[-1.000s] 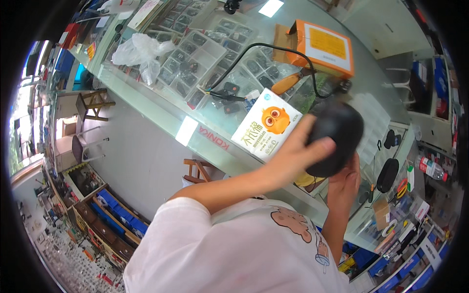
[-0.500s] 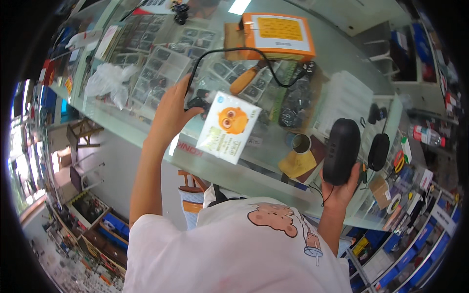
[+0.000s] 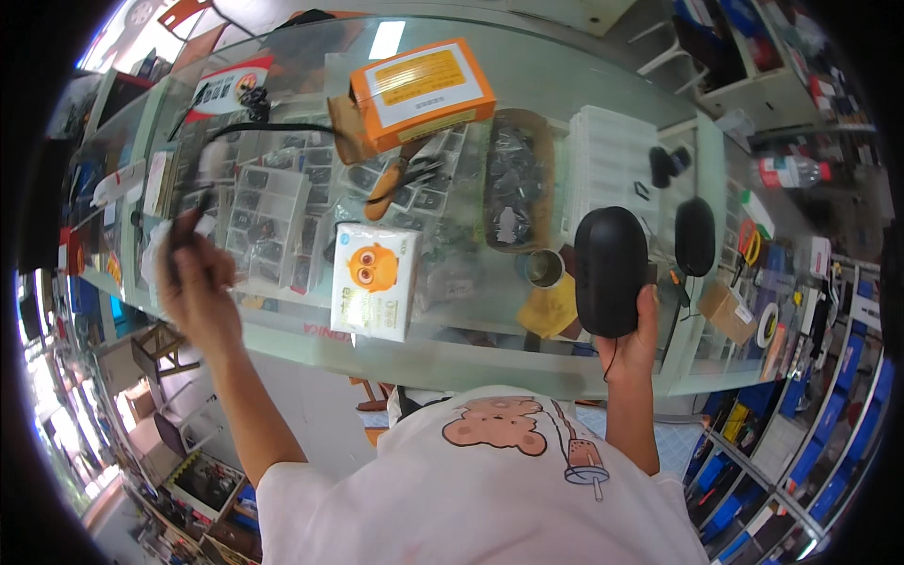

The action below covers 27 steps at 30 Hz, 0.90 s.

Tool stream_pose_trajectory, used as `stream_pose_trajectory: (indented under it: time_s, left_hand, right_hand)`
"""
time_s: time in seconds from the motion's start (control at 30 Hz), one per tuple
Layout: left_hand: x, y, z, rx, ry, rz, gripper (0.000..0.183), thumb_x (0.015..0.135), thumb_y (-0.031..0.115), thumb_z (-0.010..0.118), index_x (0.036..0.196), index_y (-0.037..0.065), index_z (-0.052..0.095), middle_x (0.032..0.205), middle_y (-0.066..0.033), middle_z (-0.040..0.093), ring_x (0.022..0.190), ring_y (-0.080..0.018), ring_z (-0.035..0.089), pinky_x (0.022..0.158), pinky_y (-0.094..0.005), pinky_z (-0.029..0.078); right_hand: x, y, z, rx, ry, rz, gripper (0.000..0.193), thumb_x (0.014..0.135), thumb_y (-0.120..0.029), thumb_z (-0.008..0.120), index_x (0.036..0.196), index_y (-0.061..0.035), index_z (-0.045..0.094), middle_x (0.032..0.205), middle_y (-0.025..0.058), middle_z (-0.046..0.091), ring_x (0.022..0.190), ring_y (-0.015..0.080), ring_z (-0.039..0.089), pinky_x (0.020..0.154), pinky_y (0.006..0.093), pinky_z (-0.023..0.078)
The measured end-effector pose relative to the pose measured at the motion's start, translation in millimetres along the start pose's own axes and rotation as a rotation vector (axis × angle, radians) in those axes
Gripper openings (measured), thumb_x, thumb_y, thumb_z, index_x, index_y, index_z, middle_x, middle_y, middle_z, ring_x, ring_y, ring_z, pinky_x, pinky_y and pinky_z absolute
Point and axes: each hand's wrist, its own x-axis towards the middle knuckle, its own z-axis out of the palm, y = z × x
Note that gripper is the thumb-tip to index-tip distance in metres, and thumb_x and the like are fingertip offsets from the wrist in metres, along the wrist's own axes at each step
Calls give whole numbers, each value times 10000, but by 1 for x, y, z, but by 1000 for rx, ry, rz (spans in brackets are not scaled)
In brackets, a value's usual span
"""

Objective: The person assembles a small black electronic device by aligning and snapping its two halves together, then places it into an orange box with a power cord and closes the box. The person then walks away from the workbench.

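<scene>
In my right hand [image 3: 640, 325] is a black, oblong portable speaker [image 3: 611, 268], upright above the counter, with a thin cord hanging by the fingers. My left hand [image 3: 200, 287], smeared by motion, grips a black cable [image 3: 273, 126] over the counter's left part. The cable arcs up and to the right, its far end dropping near a wooden-handled tool [image 3: 384, 193]. Between my hands lies a white tissue pack [image 3: 374, 282] with an orange cartoon figure. A second, smaller black oval object [image 3: 695, 237] rests to the right of the speaker.
An orange box [image 3: 424, 89] sits at the back, beside a tray of black parts [image 3: 518, 179]. Clear compartment cases [image 3: 273, 221] lie at left. A tin cup [image 3: 544, 269], yellow cloth [image 3: 548, 309], white stacked trays [image 3: 612, 155], orange scissors [image 3: 750, 247] and a bottle [image 3: 793, 172] are at right.
My left hand has swung left and toward me, pulling the cable along with it. The speaker stays in my right hand. The view has shifted, so the counter's things sit differently.
</scene>
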Motion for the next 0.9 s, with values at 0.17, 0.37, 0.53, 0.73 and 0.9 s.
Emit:
stream_pose_trajectory:
  time_s: [0.17, 0.37, 0.53, 0.73, 0.9]
  left_hand:
    - [28, 39, 1, -312, -16, 109, 391, 968, 231, 473, 1235, -55, 469, 749, -12, 400, 513, -57, 278, 446, -222, 237]
    - [34, 22, -28, -224, 116, 32, 475, 947, 332, 502, 1243, -37, 461, 753, -1, 418, 528, -58, 282, 465, -217, 237]
    - [27, -20, -38, -167, 296, -89, 450, 964, 400, 434, 1195, 18, 487, 755, -8, 475, 502, -76, 316, 478, -240, 288]
    - [28, -37, -21, 104, 349, -5, 348, 980, 281, 416, 1200, 21, 488, 798, -48, 541, 647, -89, 482, 589, -225, 439]
    - [52, -42, -36, 245, 353, 40, 407, 974, 349, 395, 1147, 28, 575, 880, -78, 624, 665, -90, 525, 624, -232, 464]
  right_hand:
    - [3, -2, -5, 11, -88, -36, 469, 912, -337, 556, 1247, -19, 480, 1218, 130, 569, 1074, 238, 593, 897, 363, 517]
    - [3, 4, -17, 57, -26, 33, 480, 919, -321, 546, 1280, -18, 459, 1242, 133, 556, 1090, 228, 584, 920, 350, 500]
    - [9, 7, -1, -38, -93, 25, 499, 923, -313, 543, 1311, -27, 415, 1265, 108, 531, 1114, 210, 564, 917, 336, 494]
    - [38, 12, 41, -197, -238, -23, 540, 906, -309, 574, 1326, -32, 377, 1235, 98, 530, 1092, 199, 567, 903, 332, 490]
    - [49, 12, 70, -139, -236, 26, 592, 830, -252, 681, 1274, 8, 388, 1167, 109, 532, 1057, 182, 541, 925, 315, 431]
